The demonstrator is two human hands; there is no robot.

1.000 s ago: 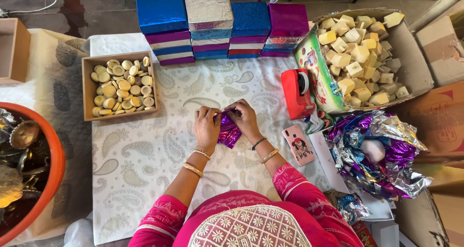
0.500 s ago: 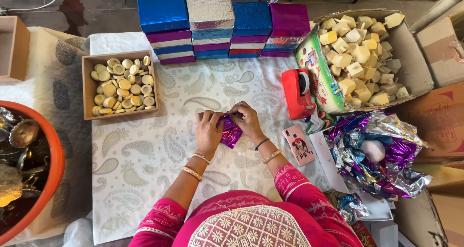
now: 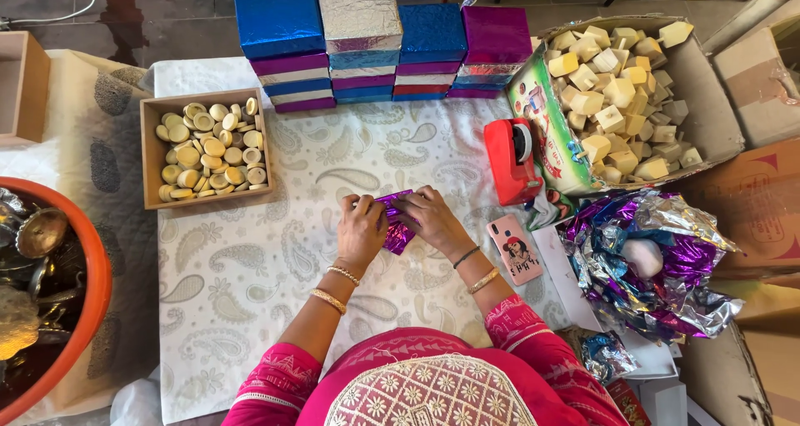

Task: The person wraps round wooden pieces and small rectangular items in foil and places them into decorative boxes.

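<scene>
- A paisley-patterned cloth [image 3: 250, 284] covers the work surface under both hands, seen from directly above.
- Beyond the hands, at the far edge of the cloth, stands a row of stacked foil-covered boxes [image 3: 375, 47] in blue, silver and purple.
- To the right of the hands and further away, an open cardboard box [image 3: 708, 117] is heaped with pale wooden blocks [image 3: 621, 101].
- To the right and nearer the person lies a crumpled pile of purple and silver foil [image 3: 658, 268].
- Far to the left, an orange tub [image 3: 79, 309] holds metal pieces.
- Beyond the left hand sits a shallow wooden tray [image 3: 154, 155] full of pale round discs [image 3: 212, 151].
- Just right of the hands stands a red tape dispenser [image 3: 510, 161], with a phone in a pink case [image 3: 517, 249] nearer the person.
- The left hand [image 3: 360, 230] and right hand [image 3: 433, 218] are close together, both pressed onto a small purple foil parcel [image 3: 397, 224] lying on the cloth between them; the fingers hide most of it.
- Likely risks: the thin foil could tear under hard fingertip pressure, or a fold could spring open if either hand lifts before it is creased or taped. The parcel may also slide on the cloth.
</scene>
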